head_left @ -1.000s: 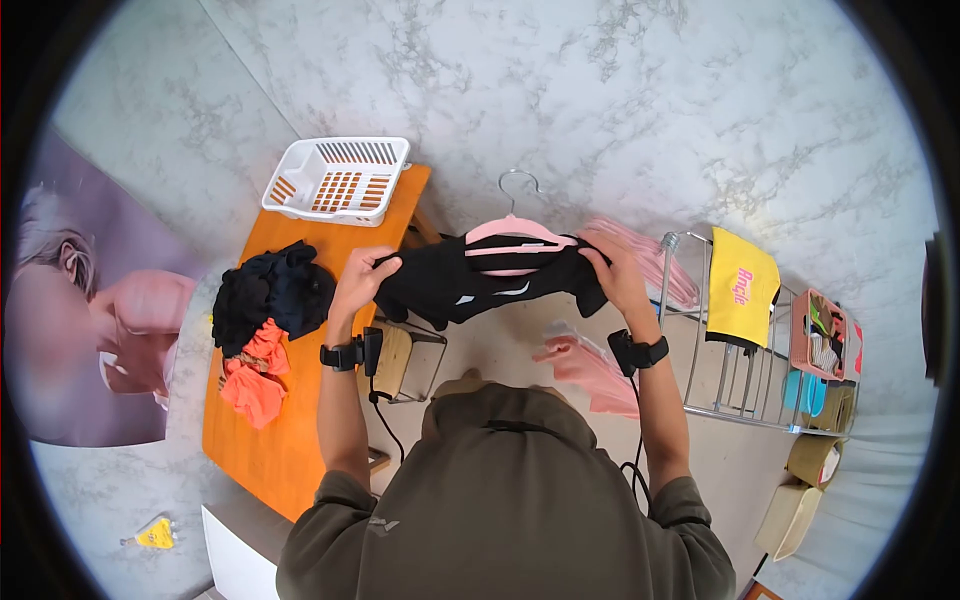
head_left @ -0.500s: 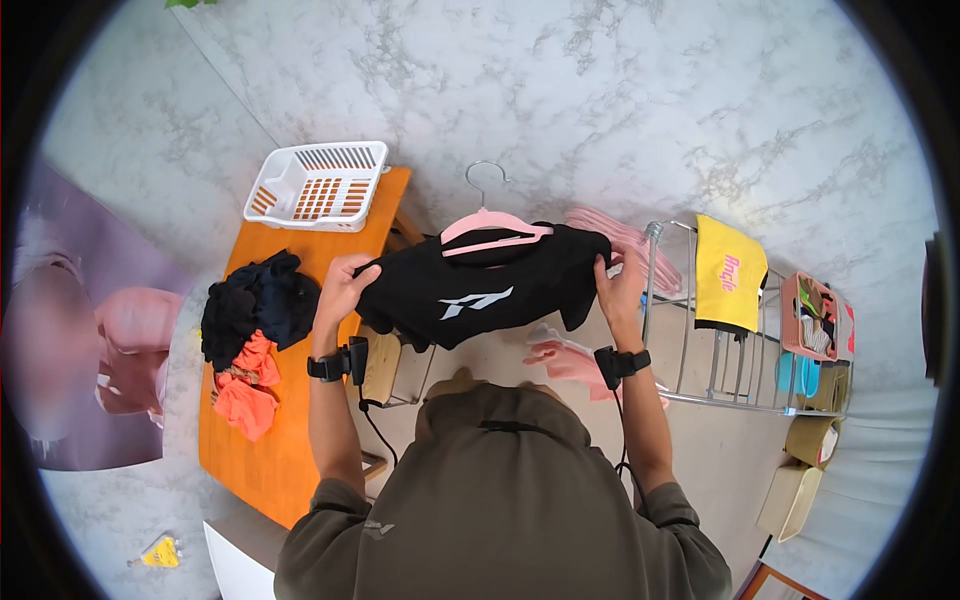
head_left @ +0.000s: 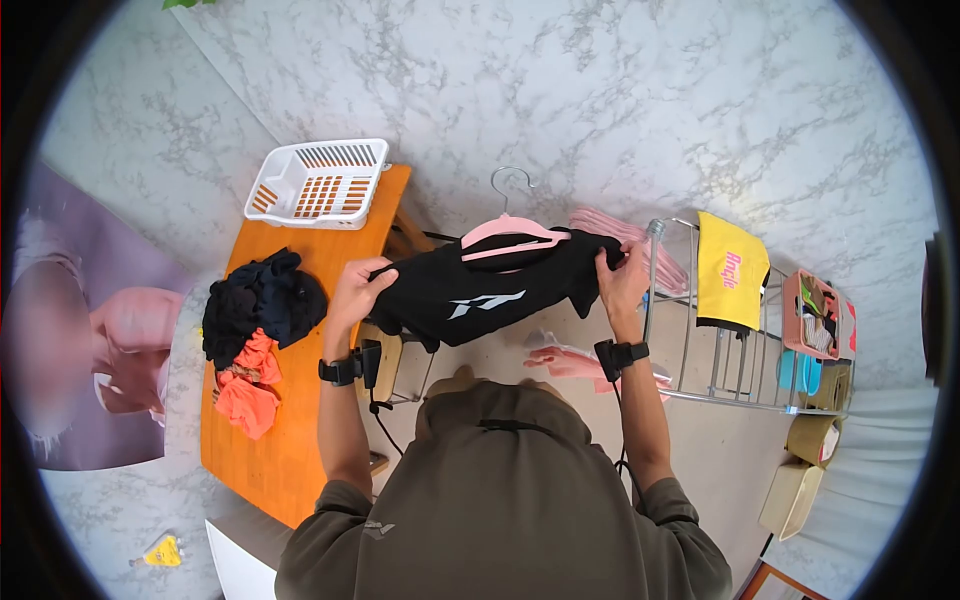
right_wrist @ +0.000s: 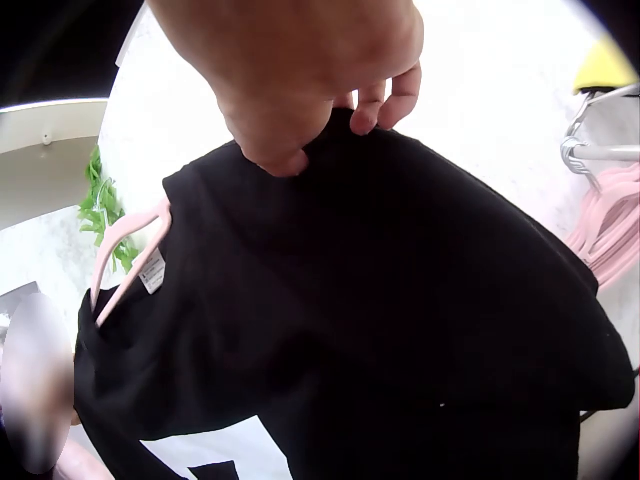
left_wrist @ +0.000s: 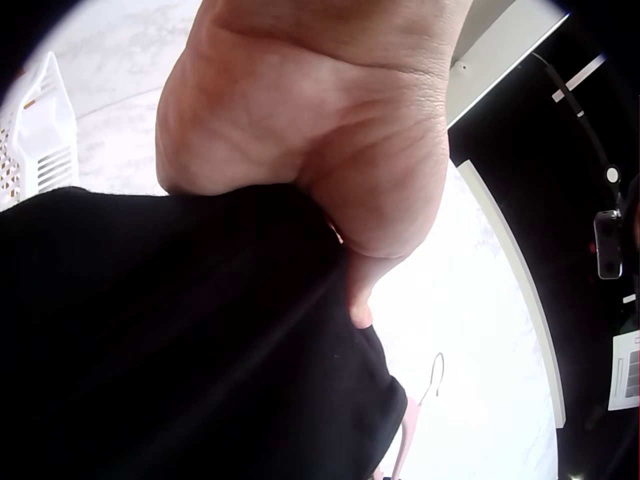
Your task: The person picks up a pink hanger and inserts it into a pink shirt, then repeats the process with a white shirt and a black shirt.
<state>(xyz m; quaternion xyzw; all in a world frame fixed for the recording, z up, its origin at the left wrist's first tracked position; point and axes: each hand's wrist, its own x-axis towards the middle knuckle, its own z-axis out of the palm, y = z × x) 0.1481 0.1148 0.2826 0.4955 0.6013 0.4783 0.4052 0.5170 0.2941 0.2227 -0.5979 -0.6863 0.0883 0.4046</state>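
Observation:
A black T-shirt with a white logo hangs stretched between both hands, a pink hanger inside its neck and the metal hook pointing up. My left hand pinches the shirt at its left shoulder, thumb on top of the cloth; in the left wrist view that hand covers part of the sleeve. At the other shoulder, my right hand pinches the fabric between thumb and fingers, as the right wrist view shows of the hand. A white label shows inside the collar there.
Left stands an orange wooden table with a white basket, dark clothes and orange cloth. On the right is a metal rack holding pink hangers and a yellow cloth. Pink fabric lies low in front.
The shirt was lowered so its logo came into view, then shifted slightly right with its right side higher. The hanger sits straighter in the neck. Both hands keep their grip.

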